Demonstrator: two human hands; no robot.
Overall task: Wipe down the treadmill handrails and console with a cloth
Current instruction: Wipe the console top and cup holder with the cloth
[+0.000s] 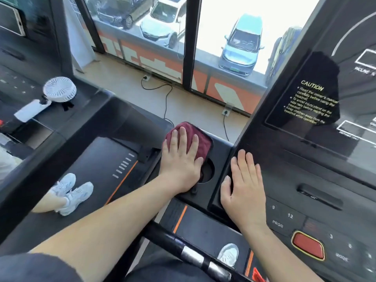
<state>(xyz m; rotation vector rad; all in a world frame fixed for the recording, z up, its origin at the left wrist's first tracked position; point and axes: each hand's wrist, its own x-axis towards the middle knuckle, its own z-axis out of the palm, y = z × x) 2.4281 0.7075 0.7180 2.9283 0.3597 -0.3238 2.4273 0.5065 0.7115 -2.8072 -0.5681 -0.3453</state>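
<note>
- One console (pixel 305 155) fills the right side. Its dark screen carries a yellow CAUTION text and white outlined boxes, and number keys sit below.
- One neighbouring treadmill (pixel 114 157) stands to the left, its belt edged by an orange stripe and a row of white bars.
- Four cars show through the window: a dark car (pixel 114 11), a white car (pixel 162 23), a blue car (pixel 242 43) and a fourth car (pixel 284 49) that is half hidden by the console.
- One black handrail (pixel 168 241) crosses the bottom of the view, with two silver plates set in it.
- There are two bare hands. The left grip (pixel 181 163) lies flat on the cloth with its fingers spread and straight, pressing down and not curled round anything. The right grip (pixel 244 192) lies flat on the console's left edge, its fingers straight and holding nothing.
- One side tray (pixel 221 151) sits just left of the console.
- One dark red cloth (pixel 200 139) lies on that tray under the left grip, bunched at the far end.
- One round cup holder (pixel 208 171) is sunk in the tray. The cloth's near edge and the left grip's thumb overlap its rim, and its inside is dark.
- One white hand fan (pixel 60 89) lies on the neighbouring machine's console.
- Three pale sneakers are in view: a pair (pixel 71 190) on the neighbouring belt and a single sneaker (pixel 228 254) below the handrail.
- One red button (pixel 308 248) sits low on the console.
- Two floor sockets, the far socket (pixel 147 77) and the near socket (pixel 226 112), each have a black cable.
</note>
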